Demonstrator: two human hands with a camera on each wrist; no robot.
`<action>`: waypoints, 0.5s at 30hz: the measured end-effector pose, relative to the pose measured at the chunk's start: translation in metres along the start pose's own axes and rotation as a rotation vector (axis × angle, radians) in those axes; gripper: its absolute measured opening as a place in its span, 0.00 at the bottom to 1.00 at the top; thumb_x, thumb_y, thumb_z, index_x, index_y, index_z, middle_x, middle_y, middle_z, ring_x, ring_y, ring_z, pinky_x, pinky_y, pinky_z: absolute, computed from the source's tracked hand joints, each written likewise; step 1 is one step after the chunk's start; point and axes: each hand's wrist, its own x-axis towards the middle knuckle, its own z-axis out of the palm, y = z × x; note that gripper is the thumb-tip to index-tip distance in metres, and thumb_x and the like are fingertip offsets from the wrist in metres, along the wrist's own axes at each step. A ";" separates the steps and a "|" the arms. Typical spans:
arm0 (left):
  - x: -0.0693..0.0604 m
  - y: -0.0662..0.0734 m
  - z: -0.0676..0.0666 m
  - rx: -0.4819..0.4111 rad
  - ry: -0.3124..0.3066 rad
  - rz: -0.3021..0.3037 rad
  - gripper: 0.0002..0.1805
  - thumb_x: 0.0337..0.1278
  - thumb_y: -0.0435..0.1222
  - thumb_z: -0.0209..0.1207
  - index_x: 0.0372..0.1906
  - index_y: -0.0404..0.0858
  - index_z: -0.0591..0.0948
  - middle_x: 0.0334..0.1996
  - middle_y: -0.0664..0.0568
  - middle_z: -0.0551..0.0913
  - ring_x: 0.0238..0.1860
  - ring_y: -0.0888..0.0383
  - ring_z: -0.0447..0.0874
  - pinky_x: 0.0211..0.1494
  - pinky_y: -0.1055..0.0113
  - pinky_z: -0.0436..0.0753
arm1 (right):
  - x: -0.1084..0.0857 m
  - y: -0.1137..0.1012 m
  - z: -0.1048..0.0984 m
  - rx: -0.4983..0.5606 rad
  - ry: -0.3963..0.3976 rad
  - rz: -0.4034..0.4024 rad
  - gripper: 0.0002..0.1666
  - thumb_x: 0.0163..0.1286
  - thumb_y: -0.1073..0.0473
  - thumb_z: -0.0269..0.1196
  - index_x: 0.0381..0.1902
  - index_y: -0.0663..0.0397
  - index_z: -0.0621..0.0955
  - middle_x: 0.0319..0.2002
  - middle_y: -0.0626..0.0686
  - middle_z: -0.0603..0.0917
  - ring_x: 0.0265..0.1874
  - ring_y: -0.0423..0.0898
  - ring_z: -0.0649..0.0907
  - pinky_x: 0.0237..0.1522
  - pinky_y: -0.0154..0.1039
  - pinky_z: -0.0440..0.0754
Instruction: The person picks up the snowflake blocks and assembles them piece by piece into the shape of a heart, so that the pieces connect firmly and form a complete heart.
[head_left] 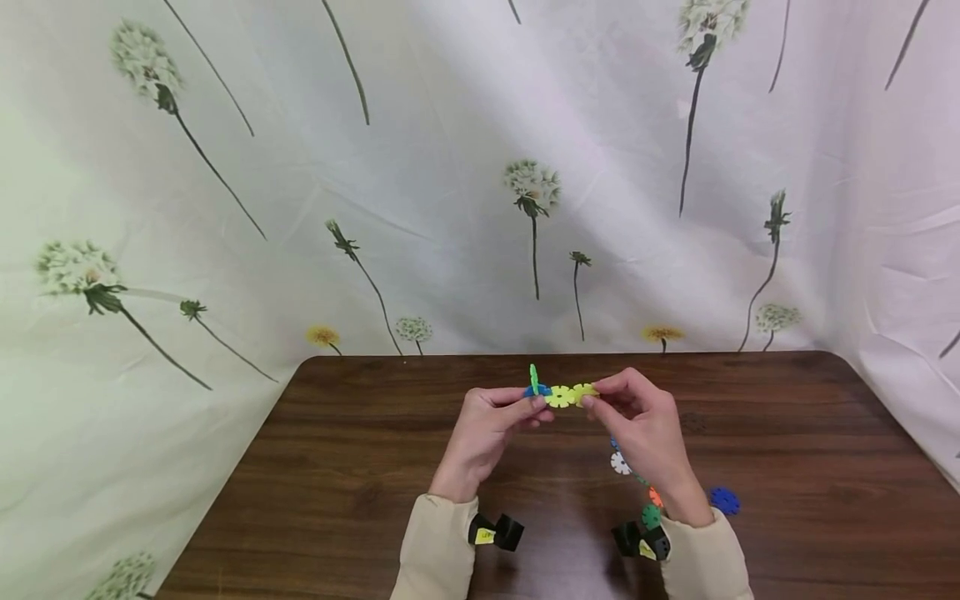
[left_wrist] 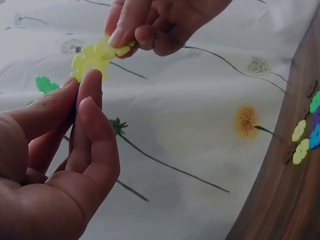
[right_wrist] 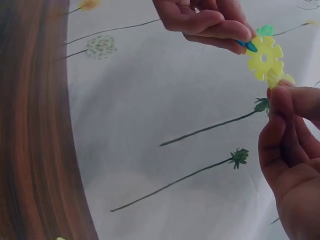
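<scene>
My left hand (head_left: pixel 483 433) pinches a blue notched disc (head_left: pixel 537 390) between thumb and fingers, above the table. A green disc (head_left: pixel 533 377) stands up from that blue one, edge-on in the head view. Joined on its right is a yellow notched disc (right_wrist: pixel 265 58), its centre hole facing the right wrist view. At the right end of this short row, my right hand (head_left: pixel 648 429) grips a second yellow disc (head_left: pixel 583 391) with thumb and fingertips. Fingers hide part of it, and I cannot tell whether the two yellow discs are fully slotted together.
Under and beside the right forearm, several discs lie on the brown wooden table (head_left: pixel 315 483), among them a white one (head_left: pixel 620 463), an orange one (head_left: pixel 656 497) and a green one (head_left: pixel 651 516). A dark blue disc (head_left: pixel 725 501) lies farther right. Dandelion-print cloth (head_left: pixel 450 208) hangs behind.
</scene>
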 end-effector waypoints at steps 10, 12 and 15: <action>-0.002 -0.001 0.000 -0.079 -0.035 -0.030 0.08 0.56 0.30 0.64 0.42 0.37 0.86 0.34 0.53 0.88 0.34 0.60 0.88 0.43 0.72 0.85 | 0.001 0.006 0.004 -0.018 -0.006 -0.033 0.10 0.61 0.68 0.67 0.41 0.56 0.80 0.31 0.54 0.83 0.27 0.43 0.83 0.30 0.30 0.82; -0.002 -0.002 0.001 -0.085 -0.036 -0.030 0.11 0.56 0.30 0.64 0.46 0.34 0.85 0.35 0.53 0.87 0.35 0.60 0.88 0.44 0.72 0.85 | 0.001 0.007 0.004 -0.024 -0.011 -0.044 0.10 0.61 0.68 0.67 0.41 0.57 0.80 0.31 0.54 0.83 0.28 0.42 0.83 0.31 0.30 0.82; -0.001 -0.002 0.002 -0.090 -0.036 -0.033 0.13 0.57 0.30 0.64 0.46 0.31 0.84 0.34 0.52 0.87 0.35 0.60 0.88 0.44 0.72 0.84 | 0.001 0.007 0.003 -0.026 -0.017 -0.055 0.11 0.61 0.69 0.67 0.42 0.58 0.81 0.33 0.54 0.84 0.28 0.40 0.84 0.32 0.29 0.83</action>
